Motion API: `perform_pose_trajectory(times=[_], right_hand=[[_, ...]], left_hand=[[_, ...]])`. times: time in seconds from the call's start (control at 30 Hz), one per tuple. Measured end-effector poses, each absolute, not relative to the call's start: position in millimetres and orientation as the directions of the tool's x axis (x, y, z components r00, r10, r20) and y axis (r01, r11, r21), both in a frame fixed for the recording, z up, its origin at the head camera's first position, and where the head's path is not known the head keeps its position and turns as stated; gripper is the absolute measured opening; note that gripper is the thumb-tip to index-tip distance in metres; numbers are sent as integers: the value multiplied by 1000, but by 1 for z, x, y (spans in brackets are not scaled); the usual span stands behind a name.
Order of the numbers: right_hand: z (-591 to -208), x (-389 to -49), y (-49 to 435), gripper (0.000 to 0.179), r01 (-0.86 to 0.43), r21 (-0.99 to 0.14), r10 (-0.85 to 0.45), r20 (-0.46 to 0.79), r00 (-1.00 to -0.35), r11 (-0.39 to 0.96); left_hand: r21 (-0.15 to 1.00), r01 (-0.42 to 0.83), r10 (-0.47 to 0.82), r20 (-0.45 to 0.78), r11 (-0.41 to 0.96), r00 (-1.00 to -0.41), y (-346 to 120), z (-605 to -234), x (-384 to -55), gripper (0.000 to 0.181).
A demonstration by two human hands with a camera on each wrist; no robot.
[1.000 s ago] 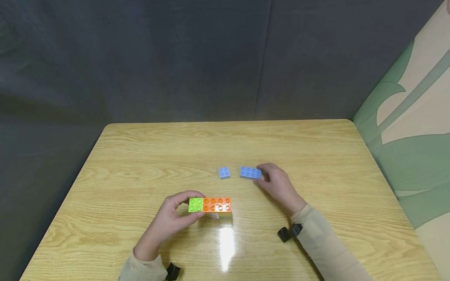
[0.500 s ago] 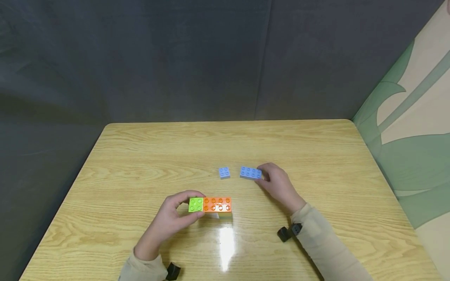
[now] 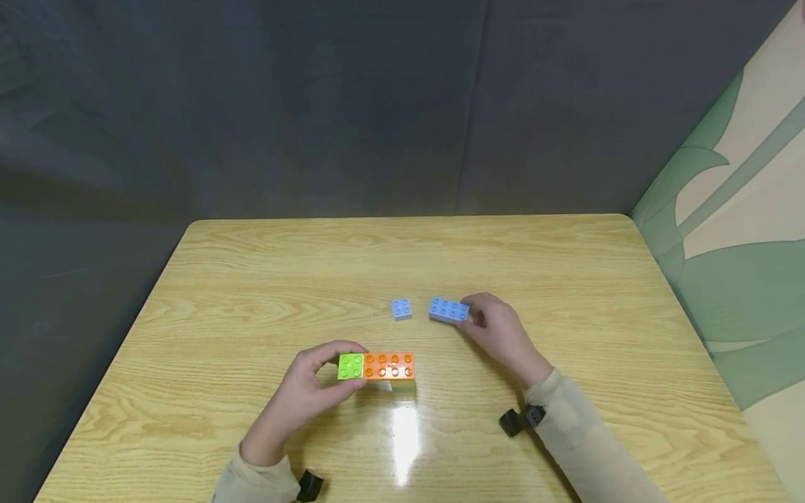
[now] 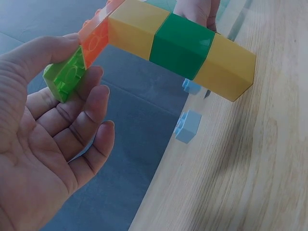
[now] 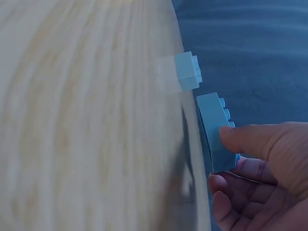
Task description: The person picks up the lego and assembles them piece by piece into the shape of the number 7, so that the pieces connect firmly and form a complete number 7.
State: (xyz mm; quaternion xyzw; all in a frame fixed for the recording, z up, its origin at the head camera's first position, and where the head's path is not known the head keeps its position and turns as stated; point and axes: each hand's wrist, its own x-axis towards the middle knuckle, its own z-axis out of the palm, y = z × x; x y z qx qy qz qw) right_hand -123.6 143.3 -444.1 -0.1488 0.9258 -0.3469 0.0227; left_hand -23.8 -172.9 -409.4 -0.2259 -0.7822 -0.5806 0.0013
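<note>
My left hand [image 3: 311,384] pinches a light green brick [image 3: 350,366] between thumb and fingers, flush against the left end of an orange brick [image 3: 388,365]. In the left wrist view, both show hollow undersides, and the orange brick's other half sits on a column of a yellow brick [image 4: 137,29], a dark green brick [image 4: 183,44] and another yellow brick [image 4: 226,67]. My right hand [image 3: 499,335] pinches the right end of a long blue brick [image 3: 448,310], thumb on its near side. That end is slightly tipped up in the right wrist view.
A small blue brick [image 3: 401,309] lies left of the long one, a short gap between them. Everything is on a wooden table [image 3: 251,279]. A dark curtain [image 3: 339,112] hangs behind it, and a patterned panel [image 3: 742,230] borders the right side.
The right hand has shifted very slightly right, and the gripped end of the long blue brick has risen a little. The left hand and the stack have stayed put.
</note>
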Motion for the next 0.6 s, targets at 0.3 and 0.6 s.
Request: perform_pose_trajectory(times=[0.3, 0.6], right_hand=[[-429, -116, 140, 36, -242, -685, -282, 55, -958, 687], [-418, -109, 138, 35, -271, -700, -297, 88, -951, 660]], left_hand=[[913, 339, 349, 249, 228, -904, -173, -410, -23, 32], [913, 333, 348, 240, 238, -906, -173, -410, -23, 32]])
